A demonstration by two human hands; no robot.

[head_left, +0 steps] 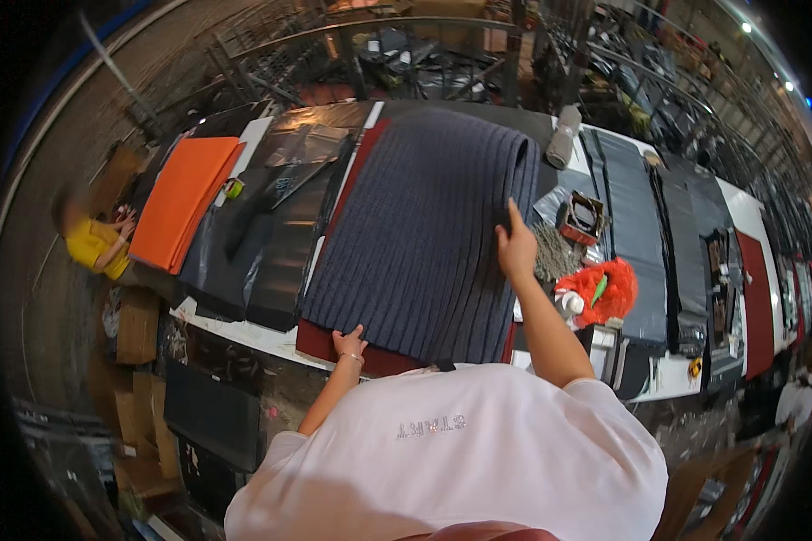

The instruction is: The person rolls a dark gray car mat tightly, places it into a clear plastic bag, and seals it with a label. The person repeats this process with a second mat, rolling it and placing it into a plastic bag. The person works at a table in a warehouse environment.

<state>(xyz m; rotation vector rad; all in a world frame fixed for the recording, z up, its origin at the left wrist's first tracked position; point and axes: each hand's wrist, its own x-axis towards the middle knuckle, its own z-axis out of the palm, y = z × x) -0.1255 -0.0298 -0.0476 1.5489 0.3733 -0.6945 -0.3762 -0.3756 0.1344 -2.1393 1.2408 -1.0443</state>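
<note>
A large dark blue-grey ribbed mat [415, 243] lies on the table in front of me, its right side curled into a rounded fold. Beneath it, a dark red sheet [312, 339] shows along the left and near edges. At the mat's near left edge, my left hand [350, 343] has its fingers closed on the border. My right hand [517, 245] rests against the right edge near the fold, thumb apart and index finger stretched out. What lies under its palm is hidden.
Right of the mat are a small box [583, 219], a red plastic bag [615, 293], a grey roll [564, 137] and dark sheets [636, 243]. To the left lie black sheets [262, 216] and an orange stack [185, 203], where a person in yellow [99, 243] stands. Metal railings [424, 25] run behind.
</note>
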